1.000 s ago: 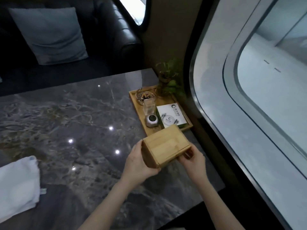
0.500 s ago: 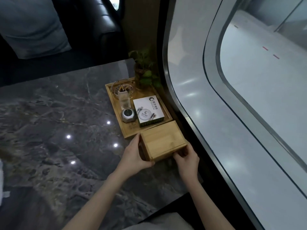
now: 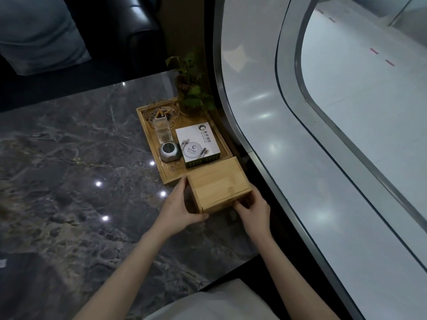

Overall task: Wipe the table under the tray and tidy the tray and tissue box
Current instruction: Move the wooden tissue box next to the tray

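Dark grey veined marble table (image 3: 76, 181) fills the left and lower frame; its right edge runs alongside a curved grey window frame (image 3: 261, 135), its near edge ends just before the person's lap. Left of the tray the tabletop lies bare, with ceiling-light reflections. Black leather sofa (image 3: 138, 24) with a grey cushion (image 3: 39, 35) stands past the far edge.

Rectangular bamboo tray (image 3: 150, 137) sits at the table's right edge, long side parallel to the window. On it, largest first: small green potted plant (image 3: 191, 88) at the far corner, white printed box (image 3: 198, 144), glass ashtray with butts (image 3: 163, 114), clear plastic holder (image 3: 164, 132), silver hexagonal gadget (image 3: 170, 151).

Plain bamboo tissue box (image 3: 217, 188) overlaps the tray's near right corner, slightly skewed; whether it rests flat cannot be told. Left hand (image 3: 180, 209) is clamped on its left end, thumb at the near corner. Right hand (image 3: 254, 210) grips the near right end, fingers curled beneath.
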The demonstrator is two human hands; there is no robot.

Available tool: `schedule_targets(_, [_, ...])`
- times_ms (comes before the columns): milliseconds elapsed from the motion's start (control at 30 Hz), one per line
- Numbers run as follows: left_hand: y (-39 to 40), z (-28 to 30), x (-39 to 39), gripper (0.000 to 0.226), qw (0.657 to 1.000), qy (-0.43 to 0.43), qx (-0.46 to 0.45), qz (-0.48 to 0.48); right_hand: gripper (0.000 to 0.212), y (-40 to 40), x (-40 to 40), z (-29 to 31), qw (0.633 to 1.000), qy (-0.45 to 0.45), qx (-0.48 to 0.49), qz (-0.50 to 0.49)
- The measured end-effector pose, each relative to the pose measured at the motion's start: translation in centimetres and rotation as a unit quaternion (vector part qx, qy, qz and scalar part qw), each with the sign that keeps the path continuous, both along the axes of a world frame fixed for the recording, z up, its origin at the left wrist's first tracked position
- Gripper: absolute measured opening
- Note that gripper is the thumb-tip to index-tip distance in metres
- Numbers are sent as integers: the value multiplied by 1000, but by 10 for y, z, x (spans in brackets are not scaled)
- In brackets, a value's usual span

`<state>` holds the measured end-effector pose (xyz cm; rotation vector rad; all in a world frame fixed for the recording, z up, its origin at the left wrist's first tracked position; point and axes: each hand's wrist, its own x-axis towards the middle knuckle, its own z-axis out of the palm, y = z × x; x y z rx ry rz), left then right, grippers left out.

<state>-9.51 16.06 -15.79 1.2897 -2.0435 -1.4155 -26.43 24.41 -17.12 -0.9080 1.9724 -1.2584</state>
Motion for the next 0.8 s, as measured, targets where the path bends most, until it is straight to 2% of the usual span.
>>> schedule_targets(167, [2, 0, 0, 113, 1000, -11, -2, -6, 61, 6, -12, 1, 996, -28, 19, 80])
schedule_targets(400, [9, -1, 7, 123, 999, -44, -22, 6, 74, 13, -22, 11, 987, -81, 29, 133])
schedule_targets(567, [30, 5, 4, 93, 997, -5, -51, 53, 55, 3, -20, 27, 981, -185, 9, 62])
schedule_targets(700, [45, 1, -5, 84, 998, 26, -21, 43, 52, -6, -11, 23, 972, -233, 21, 35])
schedule_targets(800, [46, -3, -12, 84, 998, 39, 10, 44, 61, -8, -7, 17, 967, -249, 48, 30])
